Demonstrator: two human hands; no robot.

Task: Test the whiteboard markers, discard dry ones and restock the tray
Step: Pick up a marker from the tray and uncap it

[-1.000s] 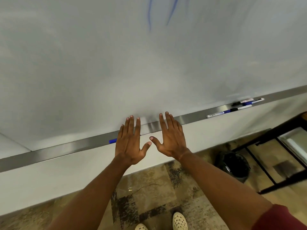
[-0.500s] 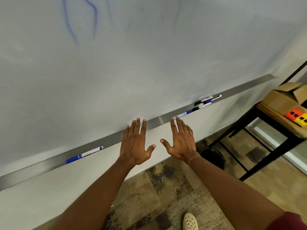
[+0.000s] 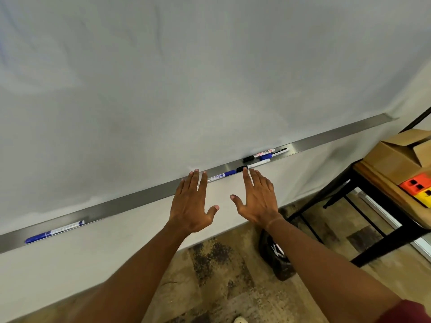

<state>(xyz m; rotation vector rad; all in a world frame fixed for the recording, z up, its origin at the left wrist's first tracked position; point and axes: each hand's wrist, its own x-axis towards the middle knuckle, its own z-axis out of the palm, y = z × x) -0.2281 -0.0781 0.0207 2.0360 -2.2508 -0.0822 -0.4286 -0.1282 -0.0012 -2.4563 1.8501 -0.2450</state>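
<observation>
Before smooth steel tray (image 3: 144, 198), flat hands (image 3: 191, 201), slim capped markers (image 3: 261, 157)

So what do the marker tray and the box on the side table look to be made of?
The marker tray looks like brushed metal, likely aluminium or steel: grey, with a satin sheen and faint reflections along its length. The box looks like plain corrugated cardboard: matte brown, with folded flaps standing open. Neither can be confirmed from looks alone.

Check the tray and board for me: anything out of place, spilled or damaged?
Nothing stands out. One blue marker lies alone far left in the tray; the rest cluster near the right hand. No spills or damage show.
</observation>
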